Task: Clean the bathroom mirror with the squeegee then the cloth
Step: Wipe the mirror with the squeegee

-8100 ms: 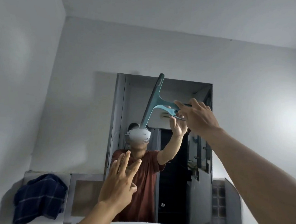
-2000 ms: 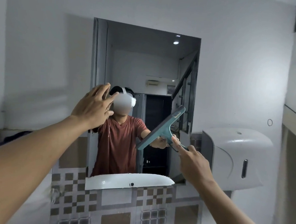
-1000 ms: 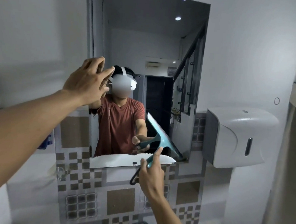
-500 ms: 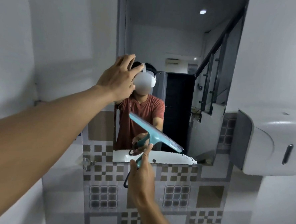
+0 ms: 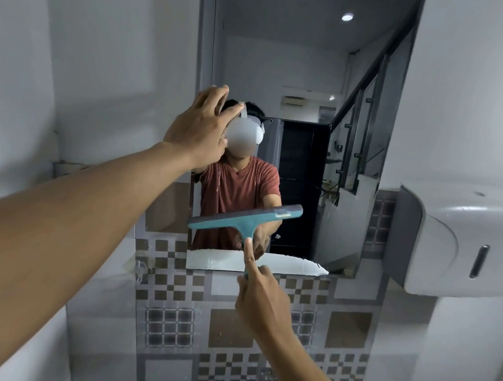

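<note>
The tall wall mirror [image 5: 307,76] fills the upper middle of the view and reflects a person in a red shirt. A teal squeegee [image 5: 244,218] lies against the lower part of the glass, its blade nearly level and tilted up a little to the right. My right hand [image 5: 262,300] grips its handle from below, index finger stretched along the stem. My left hand [image 5: 201,128] rests flat at the mirror's left edge, fingers spread, holding nothing. No cloth is in view.
A white wall dispenser [image 5: 459,238] juts out at the right, close to the mirror's lower corner. Patterned grey and brown tiles [image 5: 230,330] cover the wall below the mirror. A small metal wall fitting [image 5: 142,270] sits at lower left.
The squeegee blade has swung from sloping down to the right to nearly level, and sits slightly higher on the glass. My left hand has stayed at the mirror's left edge.
</note>
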Demonstrator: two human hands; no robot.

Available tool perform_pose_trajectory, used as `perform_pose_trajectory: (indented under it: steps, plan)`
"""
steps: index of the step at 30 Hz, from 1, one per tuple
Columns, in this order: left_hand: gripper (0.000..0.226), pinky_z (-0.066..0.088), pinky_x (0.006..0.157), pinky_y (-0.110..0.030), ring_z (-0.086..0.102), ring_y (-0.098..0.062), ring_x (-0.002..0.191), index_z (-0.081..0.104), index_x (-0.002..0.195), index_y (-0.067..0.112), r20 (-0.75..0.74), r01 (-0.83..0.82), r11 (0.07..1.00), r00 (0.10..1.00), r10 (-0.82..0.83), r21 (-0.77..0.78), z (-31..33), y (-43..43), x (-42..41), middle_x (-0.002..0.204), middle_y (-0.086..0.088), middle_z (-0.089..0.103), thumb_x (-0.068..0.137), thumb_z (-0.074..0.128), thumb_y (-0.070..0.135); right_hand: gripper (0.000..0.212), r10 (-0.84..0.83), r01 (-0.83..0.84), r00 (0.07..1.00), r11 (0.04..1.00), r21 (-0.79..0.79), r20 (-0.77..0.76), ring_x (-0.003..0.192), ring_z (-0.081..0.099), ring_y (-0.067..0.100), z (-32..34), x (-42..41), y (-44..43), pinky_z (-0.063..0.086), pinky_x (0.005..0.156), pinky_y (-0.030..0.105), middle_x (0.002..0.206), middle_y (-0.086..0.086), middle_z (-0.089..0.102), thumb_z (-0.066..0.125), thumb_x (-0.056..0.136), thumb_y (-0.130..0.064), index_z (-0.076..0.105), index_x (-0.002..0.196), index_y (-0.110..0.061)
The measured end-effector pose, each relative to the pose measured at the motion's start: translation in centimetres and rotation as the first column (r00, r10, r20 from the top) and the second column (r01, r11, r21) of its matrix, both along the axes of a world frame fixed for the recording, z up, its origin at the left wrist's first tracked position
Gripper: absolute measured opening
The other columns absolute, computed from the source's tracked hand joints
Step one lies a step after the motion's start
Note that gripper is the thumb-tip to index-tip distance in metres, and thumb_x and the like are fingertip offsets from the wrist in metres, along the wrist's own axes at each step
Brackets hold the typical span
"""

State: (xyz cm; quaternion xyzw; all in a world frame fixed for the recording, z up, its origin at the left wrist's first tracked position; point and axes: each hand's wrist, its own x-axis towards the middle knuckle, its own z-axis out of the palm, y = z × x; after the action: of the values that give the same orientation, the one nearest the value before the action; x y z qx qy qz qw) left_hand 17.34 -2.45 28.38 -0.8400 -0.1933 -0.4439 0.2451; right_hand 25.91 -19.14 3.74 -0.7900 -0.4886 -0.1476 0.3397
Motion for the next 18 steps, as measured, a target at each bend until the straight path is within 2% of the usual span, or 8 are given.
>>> perform_pose_trajectory:
  steps: [3, 8, 13, 15, 18]
  plan:
    - [0.071, 0.056, 0.087, -0.054, 0.021, -0.033, 0.146, 0.039, 0.149, 0.019, 0.011, 0.003, 1.000, 1.000, -0.003, 0.000, -0.2, -0.1, 0.2, 0.157, -0.013, 0.027, 0.086, 0.070, 0.018, 0.077, 0.001, 0.009, 0.992, 0.997, -0.074, 0.128, 0.070, 0.062, 0.022, 0.0, 0.7, -0.4, 0.057, 0.058, 0.039, 0.112, 0.008, 0.062, 0.044, 0.104, -0.023, -0.009, 0.157, -0.042]
    - [0.072, 0.057, 0.084, -0.056, 0.019, -0.033, 0.148, 0.038, 0.150, 0.020, 0.002, -0.007, 1.000, 1.000, 0.007, -0.017, -0.1, -0.1, 0.0, 0.158, -0.012, 0.025, 0.086, 0.072, 0.022, 0.084, -0.003, 0.024, 0.983, 0.993, -0.113, 0.184, 0.070, 0.062, 0.022, 0.4, 1.1, -0.6, 0.048, 0.053, 0.033, 0.116, 0.009, 0.063, 0.049, 0.101, -0.015, -0.007, 0.157, -0.043]
    - [0.072, 0.059, 0.082, -0.056, 0.016, -0.031, 0.149, 0.037, 0.151, 0.021, 0.002, -0.013, 1.000, 1.000, 0.013, -0.025, -0.1, -0.1, 0.2, 0.159, -0.011, 0.023, 0.087, 0.071, 0.022, 0.087, 0.022, 0.039, 0.956, 0.978, -0.203, 0.292, 0.091, 0.061, 0.028, 0.7, 1.9, -1.3, 0.051, 0.069, 0.038, 0.117, 0.011, 0.059, 0.046, 0.097, -0.006, -0.006, 0.155, -0.046]
    - [0.071, 0.059, 0.082, -0.056, 0.015, -0.032, 0.150, 0.037, 0.151, 0.021, 0.001, -0.015, 1.000, 1.000, 0.015, -0.028, -0.2, -0.1, 0.2, 0.159, -0.011, 0.022, 0.088, 0.070, 0.021, 0.085, -0.004, 0.073, 0.939, 0.980, -0.187, 0.344, 0.095, 0.059, 0.031, 1.2, 2.7, -1.7, 0.049, 0.077, 0.043, 0.116, 0.012, 0.058, 0.043, 0.096, -0.004, -0.002, 0.156, -0.047]
    - [0.070, 0.059, 0.082, -0.055, 0.016, -0.033, 0.149, 0.037, 0.151, 0.019, 0.000, -0.015, 1.000, 1.000, 0.015, -0.027, -0.2, -0.1, 0.2, 0.159, -0.012, 0.022, 0.088, 0.068, 0.019, 0.081, -0.053, 0.130, 0.891, 0.982, -0.140, 0.451, 0.094, 0.057, 0.030, 2.2, 4.5, -2.6, 0.048, 0.079, 0.045, 0.114, 0.013, 0.059, 0.044, 0.097, -0.007, 0.008, 0.156, -0.048]
